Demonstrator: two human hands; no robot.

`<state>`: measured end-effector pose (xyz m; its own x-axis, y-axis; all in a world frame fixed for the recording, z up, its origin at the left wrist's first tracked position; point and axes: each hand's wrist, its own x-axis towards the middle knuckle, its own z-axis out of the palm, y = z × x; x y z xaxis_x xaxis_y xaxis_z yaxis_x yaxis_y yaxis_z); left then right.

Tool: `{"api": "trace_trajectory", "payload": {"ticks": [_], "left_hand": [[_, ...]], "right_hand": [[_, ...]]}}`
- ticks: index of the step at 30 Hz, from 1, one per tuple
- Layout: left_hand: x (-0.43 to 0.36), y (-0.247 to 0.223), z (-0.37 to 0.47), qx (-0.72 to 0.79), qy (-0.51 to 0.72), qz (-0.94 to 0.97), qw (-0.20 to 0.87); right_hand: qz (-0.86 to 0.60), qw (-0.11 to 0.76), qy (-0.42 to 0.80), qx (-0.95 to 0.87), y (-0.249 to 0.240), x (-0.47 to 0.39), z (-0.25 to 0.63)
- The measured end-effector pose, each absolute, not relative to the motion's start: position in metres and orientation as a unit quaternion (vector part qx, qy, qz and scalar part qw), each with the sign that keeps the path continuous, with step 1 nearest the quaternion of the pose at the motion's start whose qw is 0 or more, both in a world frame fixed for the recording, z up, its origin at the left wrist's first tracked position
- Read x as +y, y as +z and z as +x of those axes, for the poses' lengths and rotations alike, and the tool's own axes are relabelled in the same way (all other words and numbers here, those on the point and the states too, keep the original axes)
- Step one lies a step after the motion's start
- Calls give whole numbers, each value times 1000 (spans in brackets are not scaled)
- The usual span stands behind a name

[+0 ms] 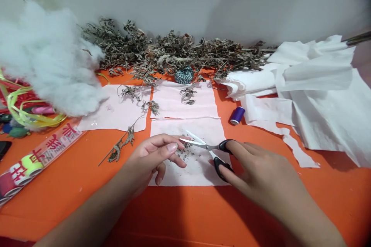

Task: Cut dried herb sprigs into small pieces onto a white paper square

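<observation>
My right hand [255, 166] grips a pair of scissors [207, 147] by its black handles, and the blades stand apart, pointing left. Close to the blade tips is my left hand [158, 154], its fingers loosely spread with nothing visible in them. Below both hands lies a white cloth square [168, 131] on the orange table. Small crumbs of dried leaf [188, 148] are scattered on the cloth, partly hidden by the blades and my left fingers. Left of my left hand, a dried leafy sprig [123, 142] rests on the table.
Dried branches [174, 52] line the wall, with a ball of twine [184, 75] before them. White stuffing [55, 58] is heaped at left above packaged thread spools [26, 170]. A purple thread spool [237, 115] and white fabric [319, 108] are at right.
</observation>
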<state>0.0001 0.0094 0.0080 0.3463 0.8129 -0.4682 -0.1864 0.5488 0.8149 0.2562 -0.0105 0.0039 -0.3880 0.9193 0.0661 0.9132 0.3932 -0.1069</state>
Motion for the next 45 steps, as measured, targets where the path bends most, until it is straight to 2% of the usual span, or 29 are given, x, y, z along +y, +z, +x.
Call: {"api": "trace_trajectory", "payload": {"ticks": [2,5,9,15,28,39,45], "left_hand": [[9,10,1,489,353,373,705],[6,14,-1,513,359,548,554],[2,19,-4,440,254,787,352],[3,15,-2,426,153,849,272],[5,11,0,473,138,817,299],[8,15,-4,462,262,579,619],[8,11,-4,450,265,529,669]], "right_hand": [[-552,56,21,-832,4,-11,256],[-550,47,21,-834,5,-10,255],[-548,39,18,-835,6,-10,253],[-547,16,3,-837,6,-10,251],[-533,44,-6,-845,6,-10,252],[-534,67,4,-843,6,-10,252],[-532,62,3,-844,6,-10,253]]}}
